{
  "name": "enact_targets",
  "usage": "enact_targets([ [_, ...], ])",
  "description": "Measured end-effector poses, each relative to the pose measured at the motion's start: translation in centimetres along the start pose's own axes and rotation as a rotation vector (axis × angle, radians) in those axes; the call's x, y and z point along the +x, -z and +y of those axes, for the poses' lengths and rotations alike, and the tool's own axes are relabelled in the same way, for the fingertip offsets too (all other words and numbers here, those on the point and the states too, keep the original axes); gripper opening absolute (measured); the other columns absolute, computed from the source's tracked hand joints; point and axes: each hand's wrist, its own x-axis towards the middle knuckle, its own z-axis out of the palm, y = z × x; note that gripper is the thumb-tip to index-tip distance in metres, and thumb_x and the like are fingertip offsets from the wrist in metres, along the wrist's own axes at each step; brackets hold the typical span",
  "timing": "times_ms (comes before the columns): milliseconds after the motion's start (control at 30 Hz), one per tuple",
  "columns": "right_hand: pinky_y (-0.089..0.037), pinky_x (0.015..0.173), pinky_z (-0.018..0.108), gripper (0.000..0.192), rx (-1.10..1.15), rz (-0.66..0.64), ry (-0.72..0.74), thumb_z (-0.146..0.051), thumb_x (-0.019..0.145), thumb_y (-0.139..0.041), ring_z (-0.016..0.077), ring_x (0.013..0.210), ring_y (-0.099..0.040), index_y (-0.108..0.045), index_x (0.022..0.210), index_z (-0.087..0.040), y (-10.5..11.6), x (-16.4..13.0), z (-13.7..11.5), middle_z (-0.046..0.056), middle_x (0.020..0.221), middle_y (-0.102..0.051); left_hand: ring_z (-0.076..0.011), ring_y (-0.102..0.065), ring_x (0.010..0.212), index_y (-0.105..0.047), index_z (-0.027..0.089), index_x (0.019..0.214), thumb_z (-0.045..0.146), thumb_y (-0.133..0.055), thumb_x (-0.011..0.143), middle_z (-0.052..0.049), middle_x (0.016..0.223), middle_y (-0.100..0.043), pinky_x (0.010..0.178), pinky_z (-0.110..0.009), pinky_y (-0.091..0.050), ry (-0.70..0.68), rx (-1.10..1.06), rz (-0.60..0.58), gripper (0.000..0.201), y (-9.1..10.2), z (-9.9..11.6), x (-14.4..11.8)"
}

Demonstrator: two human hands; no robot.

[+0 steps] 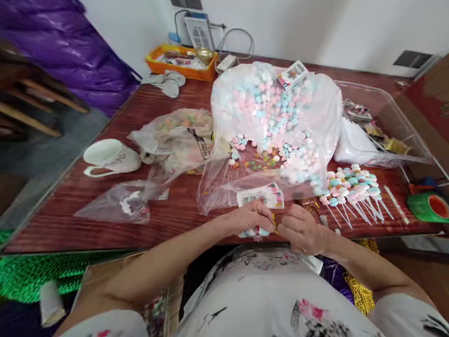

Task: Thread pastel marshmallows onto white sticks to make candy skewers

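Observation:
At the front edge of the table, my left hand (254, 217) and my right hand (303, 229) meet, fingers closed in a pinch. A thin gold twist tie (273, 218) shows between their fingertips. Just under my left hand lies a small bunch of pink, blue and white candies (253, 232), partly hidden by the fingers. Printed cards (261, 195) lie just beyond my left hand. To the right of my right hand, several candy skewers (354, 187) on white sticks lie in a pile.
Behind the cards spreads a large open plastic bag (224, 180) of marshmallow-like candies. Left are another candy bag (175, 140), a white mug (114, 157) and a clear bag (115, 203). Right stand a clear plastic bin (403, 112) and green tape (423, 207). An orange tray (196, 72) is at the back.

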Motion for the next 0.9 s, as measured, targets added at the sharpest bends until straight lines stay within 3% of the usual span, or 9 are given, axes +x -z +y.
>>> enact_targets([
  [100,-0.036,0.063,0.034,0.018,0.008,-0.028,0.179,-0.011,0.089,-0.049,0.0154,0.069,-0.043,-0.067,0.085,-0.012,0.6,-0.2,-0.1,0.006,0.076,-0.057,-0.009,-0.052,0.034,-0.071,0.012,0.06,0.025,-0.079,0.053,-0.001,0.05,-0.066,0.033,-0.017,-0.044,0.143,-0.022,-0.187,0.016,0.0,-0.2,0.3],
  [200,-0.037,0.064,0.034,0.016,0.051,-0.057,0.252,-0.012,0.089,-0.05,0.0157,0.07,-0.045,-0.066,0.09,-0.014,0.9,0.0,-0.2,0.006,0.077,-0.058,-0.0096,-0.053,0.034,-0.07,0.013,0.059,0.024,-0.08,0.054,-0.001,0.049,-0.065,0.033,-0.017,-0.044,0.198,0.007,-0.316,0.016,0.2,-0.1,0.5],
  [367,-0.037,0.063,0.033,0.017,0.158,-0.119,0.174,-0.015,0.092,-0.048,0.0151,0.068,-0.045,-0.065,0.094,-0.012,0.2,0.2,-0.6,0.005,0.074,-0.057,-0.0095,-0.055,0.039,-0.072,0.015,0.063,0.023,-0.083,0.055,0.001,0.05,-0.065,0.036,-0.016,-0.045,0.222,0.115,-0.427,0.016,0.5,-0.2,0.7],
  [533,-0.033,0.063,0.032,0.012,0.116,-0.15,0.187,-0.017,0.092,-0.051,0.0147,0.07,-0.048,-0.062,0.088,-0.016,-0.8,0.2,-1.0,0.003,0.076,-0.059,-0.0118,-0.058,0.045,-0.072,0.016,0.064,0.025,-0.086,0.052,0.001,0.056,-0.068,0.044,-0.021,-0.05,0.199,0.215,-0.515,0.021,0.4,-0.4,1.3],
  [667,-0.033,0.067,0.033,0.012,0.075,-0.157,0.162,-0.014,0.09,-0.052,0.0152,0.074,-0.051,-0.059,0.08,-0.016,-0.5,0.8,-1.4,0.004,0.079,-0.061,-0.0125,-0.057,0.05,-0.075,0.017,0.068,0.035,-0.084,0.06,0.0,0.059,-0.068,0.047,-0.021,-0.045,0.101,0.46,-0.54,0.022,2.4,1.6,1.2],
  [733,-0.031,0.066,0.033,0.014,0.024,-0.172,0.142,-0.014,0.09,-0.051,0.0143,0.066,-0.047,-0.058,0.078,-0.016,-0.4,1.0,-1.6,0.002,0.072,-0.058,-0.012,-0.055,0.05,-0.076,0.017,0.069,0.039,-0.08,0.066,0.0,0.057,-0.067,0.046,-0.021,-0.041,0.058,0.667,-0.493,0.023,3.7,3.7,0.2],
  [800,-0.03,0.065,0.033,0.014,-0.035,-0.207,0.112,-0.013,0.09,-0.05,0.0141,0.062,-0.043,-0.058,0.078,-0.016,-0.6,1.0,-1.3,0.001,0.067,-0.055,-0.0116,-0.056,0.054,-0.076,0.017,0.073,0.04,-0.076,0.073,0.0,0.06,-0.067,0.052,-0.02,-0.042,-0.09,0.882,-0.339,0.023,3.8,5.7,-1.6],
  [900,-0.033,0.067,0.033,0.016,0.001,-0.164,-0.094,-0.01,0.087,-0.045,0.0151,0.064,-0.044,-0.058,0.08,-0.016,-1.1,1.3,0.5,0.002,0.068,-0.055,-0.0141,-0.059,0.071,-0.073,0.016,0.078,0.031,-0.065,0.085,-0.004,0.075,-0.068,0.069,-0.024,-0.045,-0.595,1.242,0.132,0.018,1.3,6.6,-4.3],
])
